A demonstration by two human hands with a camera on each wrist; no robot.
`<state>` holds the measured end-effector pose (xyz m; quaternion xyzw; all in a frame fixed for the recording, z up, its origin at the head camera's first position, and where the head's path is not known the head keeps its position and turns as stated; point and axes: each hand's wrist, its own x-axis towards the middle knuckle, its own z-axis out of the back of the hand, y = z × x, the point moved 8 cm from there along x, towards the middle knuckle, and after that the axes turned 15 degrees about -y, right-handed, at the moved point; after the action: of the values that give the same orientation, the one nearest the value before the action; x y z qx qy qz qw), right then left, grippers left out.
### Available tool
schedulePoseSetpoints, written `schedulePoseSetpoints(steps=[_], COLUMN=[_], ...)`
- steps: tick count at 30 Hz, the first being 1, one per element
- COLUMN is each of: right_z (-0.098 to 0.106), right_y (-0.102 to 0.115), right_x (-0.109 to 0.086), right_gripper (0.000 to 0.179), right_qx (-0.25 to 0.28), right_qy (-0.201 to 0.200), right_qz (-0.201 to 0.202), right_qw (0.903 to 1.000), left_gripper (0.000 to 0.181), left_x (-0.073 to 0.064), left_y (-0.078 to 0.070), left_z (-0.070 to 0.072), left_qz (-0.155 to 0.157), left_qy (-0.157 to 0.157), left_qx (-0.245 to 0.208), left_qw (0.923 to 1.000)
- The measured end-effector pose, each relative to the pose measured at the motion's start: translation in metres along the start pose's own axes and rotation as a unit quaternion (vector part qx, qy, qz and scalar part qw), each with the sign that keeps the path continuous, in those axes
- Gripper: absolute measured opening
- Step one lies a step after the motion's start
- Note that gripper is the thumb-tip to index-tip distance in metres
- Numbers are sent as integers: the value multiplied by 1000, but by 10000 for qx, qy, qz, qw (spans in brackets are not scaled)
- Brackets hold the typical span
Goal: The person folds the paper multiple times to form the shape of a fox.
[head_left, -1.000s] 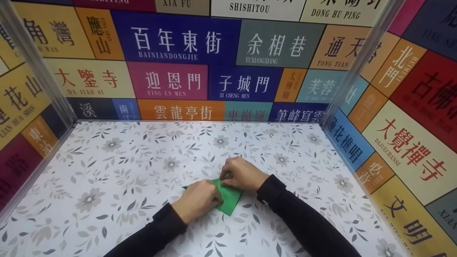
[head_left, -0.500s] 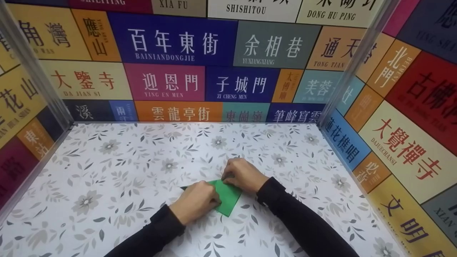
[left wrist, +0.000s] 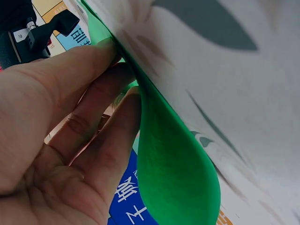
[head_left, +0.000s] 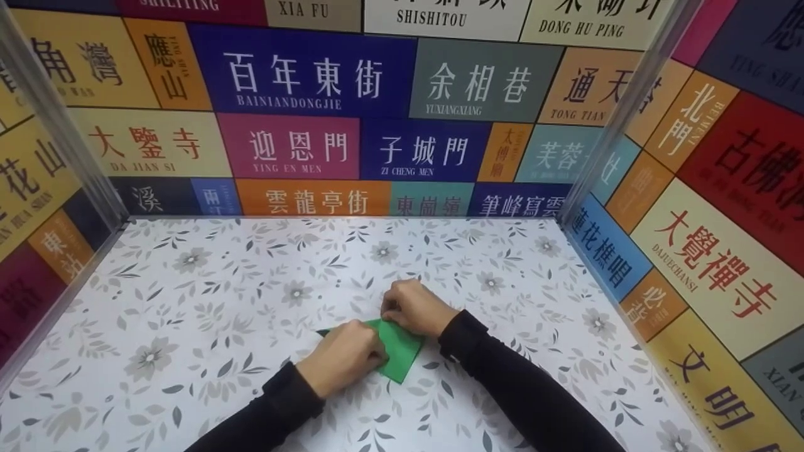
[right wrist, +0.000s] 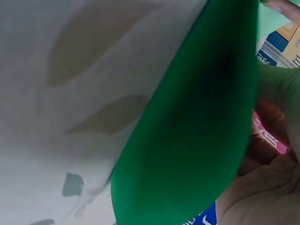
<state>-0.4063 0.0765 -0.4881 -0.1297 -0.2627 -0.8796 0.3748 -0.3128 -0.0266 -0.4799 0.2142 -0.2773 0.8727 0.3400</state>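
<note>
Between my hands, a sheet of green paper [head_left: 401,355] lies folded over on the table, with one corner pointing toward me. My left hand [head_left: 347,353] pinches its left part, and a dark green tip sticks out beyond the knuckles. At the far edge, my right hand [head_left: 419,309] holds the paper between thumb and fingers. In the left wrist view, the thumb and fingers of my left hand [left wrist: 70,126] meet at the fold, where the green paper [left wrist: 176,168] bulges in a rounded loop. The right wrist view has the paper [right wrist: 187,145] curving up beside my right hand [right wrist: 262,192].
A white cloth with grey flowers and leaves covers the table [head_left: 251,270]. Upright panels printed with coloured name signs stand behind it [head_left: 314,69] and along both sides. Clear strips [head_left: 628,119] run up the corners.
My right hand has shifted a little to the left along the paper's far edge. The left hand stays in nearly the same place on the paper.
</note>
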Motion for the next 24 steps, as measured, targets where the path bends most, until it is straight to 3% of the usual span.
schedulePoseSetpoints(steps=[12,24], right_z=[2,6], right_y=[-9,-26], right_x=[-4,-8], right_gripper=[4,5], right_qx=[-16,1], right_qy=[74,-14], right_qz=[-415,-772], right_qw=[9991,9970], left_gripper=[20,22], left_x=[0,0], left_y=[1,-1], left_z=[-1,1], left_qz=[112,-41], left_qy=[14,15], left_qx=[-48,11], left_qw=[9999,10000])
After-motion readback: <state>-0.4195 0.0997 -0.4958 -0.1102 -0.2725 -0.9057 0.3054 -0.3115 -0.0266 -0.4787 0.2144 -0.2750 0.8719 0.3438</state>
